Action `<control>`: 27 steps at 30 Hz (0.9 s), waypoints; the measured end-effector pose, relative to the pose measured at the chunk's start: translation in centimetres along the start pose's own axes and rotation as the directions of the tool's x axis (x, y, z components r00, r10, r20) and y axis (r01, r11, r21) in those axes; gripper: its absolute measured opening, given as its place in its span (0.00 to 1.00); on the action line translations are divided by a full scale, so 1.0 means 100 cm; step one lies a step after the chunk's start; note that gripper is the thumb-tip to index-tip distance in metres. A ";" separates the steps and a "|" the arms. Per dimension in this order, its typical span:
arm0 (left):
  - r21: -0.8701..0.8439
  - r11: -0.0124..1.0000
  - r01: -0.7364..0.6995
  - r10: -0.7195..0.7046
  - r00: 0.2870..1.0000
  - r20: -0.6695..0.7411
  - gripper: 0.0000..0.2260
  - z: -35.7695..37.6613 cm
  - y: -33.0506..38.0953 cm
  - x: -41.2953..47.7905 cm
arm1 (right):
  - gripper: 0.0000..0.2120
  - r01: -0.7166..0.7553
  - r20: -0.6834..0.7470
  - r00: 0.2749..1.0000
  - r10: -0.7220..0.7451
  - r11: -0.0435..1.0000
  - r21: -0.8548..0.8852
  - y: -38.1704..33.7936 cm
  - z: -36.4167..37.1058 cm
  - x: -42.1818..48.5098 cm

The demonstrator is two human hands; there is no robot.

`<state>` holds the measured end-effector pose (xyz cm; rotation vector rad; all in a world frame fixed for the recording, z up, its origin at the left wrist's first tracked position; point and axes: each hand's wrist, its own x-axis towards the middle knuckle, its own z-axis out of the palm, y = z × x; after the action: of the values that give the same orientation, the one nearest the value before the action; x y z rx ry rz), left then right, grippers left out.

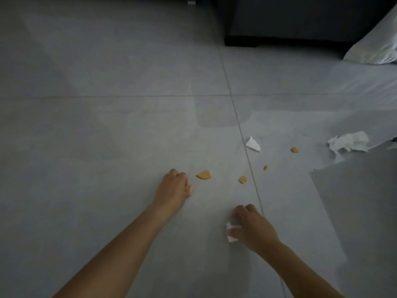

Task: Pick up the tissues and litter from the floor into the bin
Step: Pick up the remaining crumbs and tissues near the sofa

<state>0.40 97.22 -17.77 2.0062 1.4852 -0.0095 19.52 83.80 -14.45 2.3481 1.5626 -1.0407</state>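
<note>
On the grey tiled floor, my left hand [173, 189] is closed over a small orange crumb [188, 188] that peeks out by the thumb. My right hand [253, 227] is curled around a small white tissue scrap [231, 232]. A larger orange crumb [203, 174] lies just right of my left hand. Smaller orange crumbs lie further right [242, 179], [265, 167], [294, 149]. A small white paper scrap [253, 144] rests by the tile joint. A crumpled white tissue [348, 141] lies at the far right. No bin is in view.
A dark piece of furniture [279, 24] stands at the back. A white pillow or bedding [378, 44] hangs at the upper right. A pale sheet-like reflection or cloth [354, 87] spreads over the floor on the right.
</note>
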 end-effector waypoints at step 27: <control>-0.865 -0.028 0.500 -0.251 0.834 0.491 0.08 -0.028 0.042 -0.049 | 0.19 0.095 -0.368 0.929 -0.032 0.984 0.153 0.028 -0.080 0.109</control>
<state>1.23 93.69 -11.79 0.3515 1.2331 0.4628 28.10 94.54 -15.76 2.7523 1.7425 -0.8088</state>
